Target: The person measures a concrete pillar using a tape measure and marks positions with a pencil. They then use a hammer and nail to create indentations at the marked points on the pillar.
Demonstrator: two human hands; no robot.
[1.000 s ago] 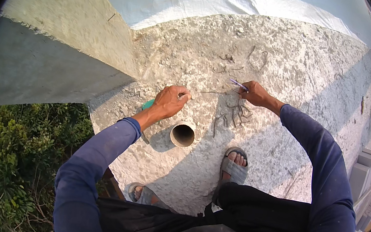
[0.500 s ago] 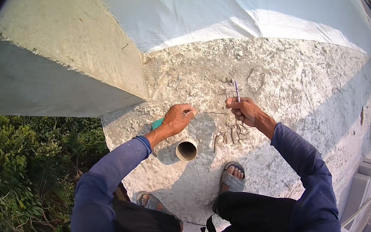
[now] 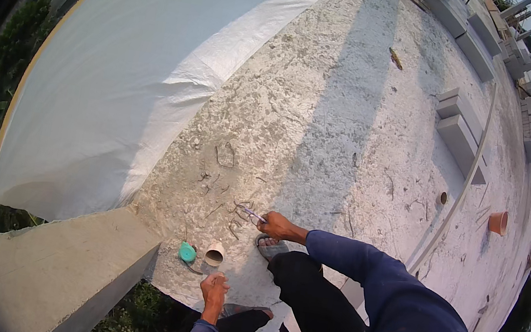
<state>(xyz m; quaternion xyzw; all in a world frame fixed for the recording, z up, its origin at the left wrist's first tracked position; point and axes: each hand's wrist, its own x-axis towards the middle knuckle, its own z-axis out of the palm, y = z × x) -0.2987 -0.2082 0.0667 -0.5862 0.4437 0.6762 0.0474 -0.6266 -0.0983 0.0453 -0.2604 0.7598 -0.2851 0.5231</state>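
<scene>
My right hand (image 3: 281,227) is closed around a slim pen (image 3: 250,212), white and purple, its end pointing to the left. Below and to the left, my left hand (image 3: 214,293) has its fingers curled together near a short cream pipe piece (image 3: 217,246); anything between those fingers is hidden. The pipe piece shows its round open end. Beside it on the left lies a round teal case (image 3: 187,252), like a tape measure. Several bent bits of rusty wire (image 3: 233,232) are scattered on the rough concrete close to my right hand.
A concrete beam (image 3: 69,260) runs off at lower left, with a drop to greenery (image 3: 136,318) beside it. A large pale sheet (image 3: 112,88) covers the left. Grey blocks (image 3: 458,136), a long thin strip (image 3: 459,202) and an orange pot (image 3: 497,223) are on the right.
My view has swung to the right, bringing the blocks and pot in. My left hand has drawn back toward me, leaving the teal case uncovered. The pen stays in my right hand.
</scene>
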